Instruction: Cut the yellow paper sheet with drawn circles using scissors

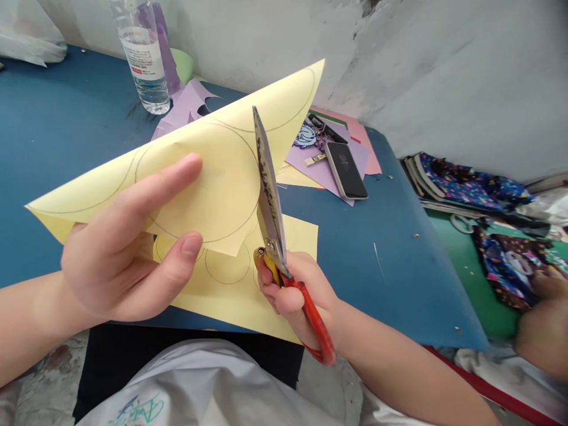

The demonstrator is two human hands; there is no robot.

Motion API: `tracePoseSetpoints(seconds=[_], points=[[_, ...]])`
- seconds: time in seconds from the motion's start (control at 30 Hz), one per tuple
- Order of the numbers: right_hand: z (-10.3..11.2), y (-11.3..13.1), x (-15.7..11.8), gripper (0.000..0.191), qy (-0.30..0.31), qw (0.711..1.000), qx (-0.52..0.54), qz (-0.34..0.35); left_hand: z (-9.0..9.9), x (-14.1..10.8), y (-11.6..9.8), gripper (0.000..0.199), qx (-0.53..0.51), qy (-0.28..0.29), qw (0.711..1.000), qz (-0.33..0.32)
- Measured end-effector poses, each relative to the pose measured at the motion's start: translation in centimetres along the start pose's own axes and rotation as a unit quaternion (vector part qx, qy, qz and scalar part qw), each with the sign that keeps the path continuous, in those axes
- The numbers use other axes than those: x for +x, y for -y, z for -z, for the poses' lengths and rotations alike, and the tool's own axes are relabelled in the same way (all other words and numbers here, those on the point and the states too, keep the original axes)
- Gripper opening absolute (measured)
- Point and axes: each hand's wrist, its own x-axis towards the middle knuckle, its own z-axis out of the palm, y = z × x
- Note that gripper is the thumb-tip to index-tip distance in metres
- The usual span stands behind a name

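Observation:
My left hand (137,248) holds up a curled sheet of yellow paper (213,183) with pencilled circles drawn on it. Its index finger and thumb lie across the front face, and the other fingers are hidden behind the sheet. Red-handled scissors (270,195) are in my right hand (297,290), blades pointing up and away from me. The blades sit along the right side of a drawn circle, at the cut edge of the paper. Beneath both hands, a second yellow sheet (284,319) with more circles lies on the blue table.
A water bottle (144,65) stands at the back left by purple paper scraps (186,109). To the right, a phone (346,171) rests on coloured paper near a black marker (327,128). Another person's hand (544,325) shows at the far right, beside a green table (483,290).

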Motion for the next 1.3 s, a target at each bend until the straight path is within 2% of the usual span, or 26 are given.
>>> tracePoseSetpoints(seconds=[0.37, 0.7, 1.07, 1.2, 1.3], points=[[0.3, -0.4, 0.0, 0.080, -0.001, 1.000, -0.010, 0.027, -0.1, -0.4, 0.4, 0.065, -0.022, 0.006, 0.999, 0.045], [0.3, -0.1, 0.0, 0.084, 0.003, 0.999, -0.040, 0.011, -0.2, -0.3, 0.2, 0.063, -0.026, -0.006, 0.998, 0.058], [0.5, -0.2, -0.2, 0.079, 0.005, 0.999, -0.021, 0.027, -0.2, -0.1, 0.0, 0.065, -0.009, -0.012, 0.999, 0.045], [0.5, -0.4, -0.3, 0.080, 0.002, 0.999, -0.027, 0.025, -0.5, 0.1, -0.4, 0.067, 0.032, -0.035, 0.999, 0.024], [0.4, -0.4, -0.3, 0.078, 0.001, 0.999, -0.022, 0.025, -0.8, 0.2, -0.7, 0.066, 0.031, -0.048, 0.998, 0.032]])
